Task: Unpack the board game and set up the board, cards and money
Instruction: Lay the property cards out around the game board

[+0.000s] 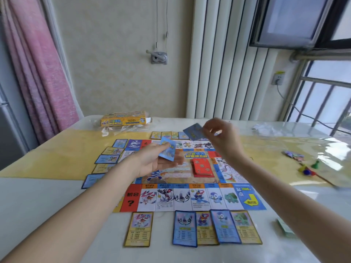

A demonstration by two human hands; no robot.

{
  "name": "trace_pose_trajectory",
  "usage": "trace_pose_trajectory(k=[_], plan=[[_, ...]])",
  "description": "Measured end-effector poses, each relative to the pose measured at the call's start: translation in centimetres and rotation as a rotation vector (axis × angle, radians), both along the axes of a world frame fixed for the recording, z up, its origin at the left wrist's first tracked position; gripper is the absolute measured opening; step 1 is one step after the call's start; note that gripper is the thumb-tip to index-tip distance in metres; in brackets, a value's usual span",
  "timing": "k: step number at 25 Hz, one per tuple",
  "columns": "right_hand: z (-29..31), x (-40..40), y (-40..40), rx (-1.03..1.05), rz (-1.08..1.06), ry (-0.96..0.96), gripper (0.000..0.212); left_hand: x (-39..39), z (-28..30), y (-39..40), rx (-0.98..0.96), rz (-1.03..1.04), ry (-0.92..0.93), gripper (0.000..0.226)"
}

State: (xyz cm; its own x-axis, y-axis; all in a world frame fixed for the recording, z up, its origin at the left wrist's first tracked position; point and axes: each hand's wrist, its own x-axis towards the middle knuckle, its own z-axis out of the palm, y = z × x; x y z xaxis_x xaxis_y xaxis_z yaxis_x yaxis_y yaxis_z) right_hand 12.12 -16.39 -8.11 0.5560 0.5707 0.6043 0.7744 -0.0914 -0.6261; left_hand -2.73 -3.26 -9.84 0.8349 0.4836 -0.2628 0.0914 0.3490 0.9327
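Setup well along — dealing cards round the board (190, 196).
Board flat on desk (47, 202); cards lie along its near, left & far edges, red deck (202, 167) at centre. Left hand (159, 161) pinches a card stack (167, 151), right hand (220, 137) pinches one card (194, 131) over far edge. Right edge w/o cards; money unsorted, I judge.
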Motion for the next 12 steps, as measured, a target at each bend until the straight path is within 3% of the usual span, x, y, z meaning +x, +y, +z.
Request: trace_pose_trajectory(k=[3, 5, 7, 10, 12], plan=[[-1.6, -0.6, -1.0, -0.164, 0.158, -0.613, 0.004, 1.5, 0.6, -1.5, -0.072, 0.009, -0.030, 0.028], [-2.8, -0.6, -1.5, -0.249, 0.236, -0.760, 0.011, 2.1, 0.9, -2.2, -0.003, 0.000, -0.027, 0.016], [-2.4, -0.5, -2.0, -0.254, 0.262, -0.596, 0.016, 2.1, 1.0, -2.4, 0.087, 0.013, 0.004, 0.006], [-0.5, 0.1, -2.9, -0.185, 0.162, -0.021, 0.019, 1.6, 1.0, -2.1, 0.143, 0.035, 0.043, 0.010], [0.0, 0.9, -3.0, -0.146, 0.120, 0.143, 0.019, 1.3, 1.1, -2.0, 0.145, 0.018, 0.037, 0.007]])
